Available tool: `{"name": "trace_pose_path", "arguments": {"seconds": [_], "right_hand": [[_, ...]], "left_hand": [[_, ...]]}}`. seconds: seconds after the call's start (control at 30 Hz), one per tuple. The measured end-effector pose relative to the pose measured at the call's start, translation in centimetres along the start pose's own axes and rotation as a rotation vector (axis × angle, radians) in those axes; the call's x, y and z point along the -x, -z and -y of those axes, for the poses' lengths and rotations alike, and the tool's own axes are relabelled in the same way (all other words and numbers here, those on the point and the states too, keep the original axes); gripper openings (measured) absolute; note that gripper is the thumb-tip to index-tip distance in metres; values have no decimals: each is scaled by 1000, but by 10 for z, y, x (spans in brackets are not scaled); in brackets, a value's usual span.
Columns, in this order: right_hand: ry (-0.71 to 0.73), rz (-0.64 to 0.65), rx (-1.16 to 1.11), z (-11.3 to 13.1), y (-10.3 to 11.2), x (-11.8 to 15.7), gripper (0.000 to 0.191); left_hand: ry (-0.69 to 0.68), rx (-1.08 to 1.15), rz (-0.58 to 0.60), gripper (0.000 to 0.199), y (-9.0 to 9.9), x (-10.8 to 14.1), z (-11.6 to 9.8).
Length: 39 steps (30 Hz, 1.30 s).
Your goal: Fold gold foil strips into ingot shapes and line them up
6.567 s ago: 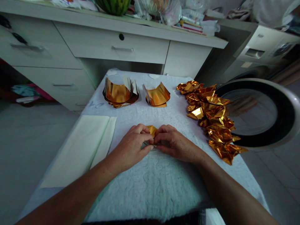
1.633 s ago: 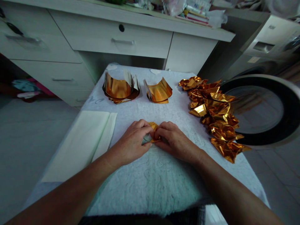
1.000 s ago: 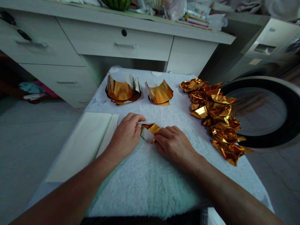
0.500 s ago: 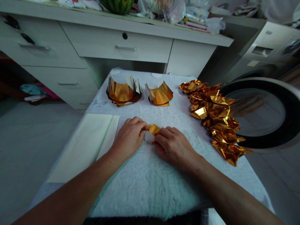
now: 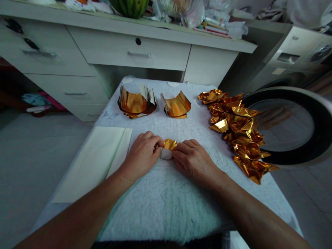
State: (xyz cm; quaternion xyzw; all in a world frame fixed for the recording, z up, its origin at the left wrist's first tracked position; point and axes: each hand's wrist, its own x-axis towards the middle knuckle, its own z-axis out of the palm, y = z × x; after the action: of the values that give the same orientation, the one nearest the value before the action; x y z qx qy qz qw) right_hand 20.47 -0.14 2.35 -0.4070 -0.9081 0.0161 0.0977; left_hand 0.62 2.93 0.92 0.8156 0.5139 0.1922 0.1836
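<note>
A small piece of gold foil paper (image 5: 169, 144) with a whitish underside lies between my two hands at the middle of the cloth-covered table. My left hand (image 5: 144, 151) pinches its left end, fingers closed. On the other side, my right hand (image 5: 195, 159) has its fingers closed on the right end. Beyond them stand two curved stacks of gold sheets, a larger one (image 5: 133, 103) on the left and a smaller one (image 5: 177, 105) beside it. A row of folded gold foil pieces (image 5: 238, 124) runs down the table's right side.
Pale paper sheets (image 5: 90, 159) lie on the table (image 5: 160, 214) at the left. Behind it is a white drawer cabinet (image 5: 160, 55) with a watermelon (image 5: 129, 7) and bags on top. A washing machine's open round door (image 5: 321, 128) stands at the right.
The gold foil paper between my hands has changed shape: its pale lower part now looks rounded and the gold part more upright. Both hands have barely moved and keep their grip.
</note>
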Motion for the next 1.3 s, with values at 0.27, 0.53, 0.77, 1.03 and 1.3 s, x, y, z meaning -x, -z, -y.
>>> {"name": "trace_pose_path", "arguments": {"seconds": [0.27, 0.53, 0.77, 1.03, 1.3], "right_hand": [[-100, -16, -64, -14, -5, 1, 10], [-171, -147, -238, -17, -15, 3, 25], [-302, -104, -411, -20, -10, 3, 36], [-166, -54, -317, -23, 0, 2, 17], [-66, -67, -149, -21, -5, 1, 13]], "left_hand": [[7, 21, 60, 11, 2, 2, -3], [-112, 41, 29, 15, 0, 2, -4], [-195, 31, 46, 22, -3, 1, -3], [-218, -14, 129, 29, 0, 5, -3], [-215, 21, 152, 36, 3, 9, -2]]}}
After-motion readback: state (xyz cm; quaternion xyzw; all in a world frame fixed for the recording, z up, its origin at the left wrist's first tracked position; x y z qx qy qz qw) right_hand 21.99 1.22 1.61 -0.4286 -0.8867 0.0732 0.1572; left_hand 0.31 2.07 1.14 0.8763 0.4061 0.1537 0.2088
